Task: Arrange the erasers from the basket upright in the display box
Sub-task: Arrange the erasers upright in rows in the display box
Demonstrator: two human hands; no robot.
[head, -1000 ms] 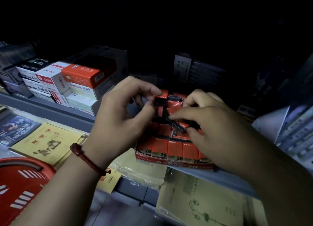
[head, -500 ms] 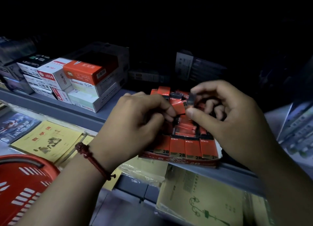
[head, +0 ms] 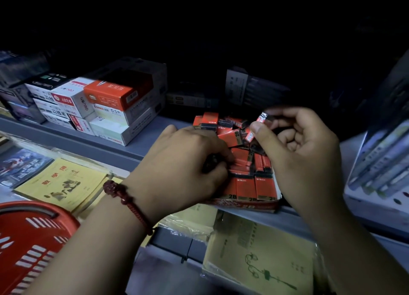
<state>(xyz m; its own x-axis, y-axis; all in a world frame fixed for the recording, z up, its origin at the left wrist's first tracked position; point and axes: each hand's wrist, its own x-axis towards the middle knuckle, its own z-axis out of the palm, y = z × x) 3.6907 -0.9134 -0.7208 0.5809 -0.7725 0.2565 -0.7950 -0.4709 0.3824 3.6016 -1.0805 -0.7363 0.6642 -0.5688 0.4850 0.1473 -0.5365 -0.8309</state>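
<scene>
- Our right hand (head: 307, 153) is raised above the far right corner of the display box (head: 247, 204), with its thumb and forefinger pinched on a single eraser (head: 262, 117).
- That eraser sits at the very tips of those fingers (head: 256, 127), tilted, its red sleeve showing above the thumb; the other fingers of this hand are curled loosely into the palm.
- Our left hand (head: 188, 162) lies low over the left part of the box, knuckles up, with its fingers (head: 219, 155) bent down among the erasers in the box (head: 243, 159).
- Something dark shows under the left thumb, but we cannot tell whether these fingers are gripping an eraser or only pressing on the pile.
- Just beyond the left fingertips the erasers lie jumbled at different angles; on the near side of the fingers a front row (head: 254, 187) stands upright, with "2B" readable on the sleeves.
- The box rests at the front edge of a grey shelf (head: 141, 140), between our two wrists.
- A red cord bracelet (head: 128, 204) circles the left wrist.
- The red basket (head: 28, 246) is near the left forearm, on its outer side, well apart from the fingers.
</scene>
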